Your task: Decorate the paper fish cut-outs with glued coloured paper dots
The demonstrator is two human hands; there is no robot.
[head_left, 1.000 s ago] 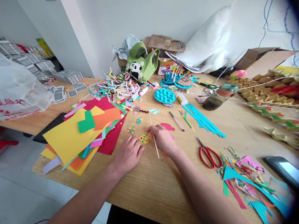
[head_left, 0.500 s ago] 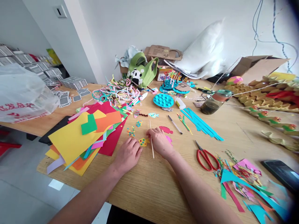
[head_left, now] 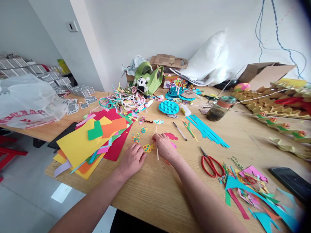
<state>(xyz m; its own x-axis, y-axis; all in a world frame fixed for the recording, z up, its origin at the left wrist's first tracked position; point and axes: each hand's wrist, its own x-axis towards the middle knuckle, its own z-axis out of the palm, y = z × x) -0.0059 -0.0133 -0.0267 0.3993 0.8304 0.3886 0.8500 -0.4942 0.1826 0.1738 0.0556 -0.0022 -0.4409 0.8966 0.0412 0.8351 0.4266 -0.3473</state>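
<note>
Right hand and left hand flank a spotted yellow fish on a wooden table.

With the flat, paper-like fish at the clock's centre, the right hand pinches a straight, slender, pale stick at three o'clock; the left, apart from it, lies palm down at eight, its grip on the fish's edge impossible to confirm. A stray sweep of those fingers could scatter the tiny loose dots toward eleven, and a knock from the stick could shift or crease so thin a cut-out. Smooth sheets, loosely overlapped at nine, might slide if bumped. Near four, red-handled scissors with pointed metal blades lie beside curled, ragged scraps.
</note>
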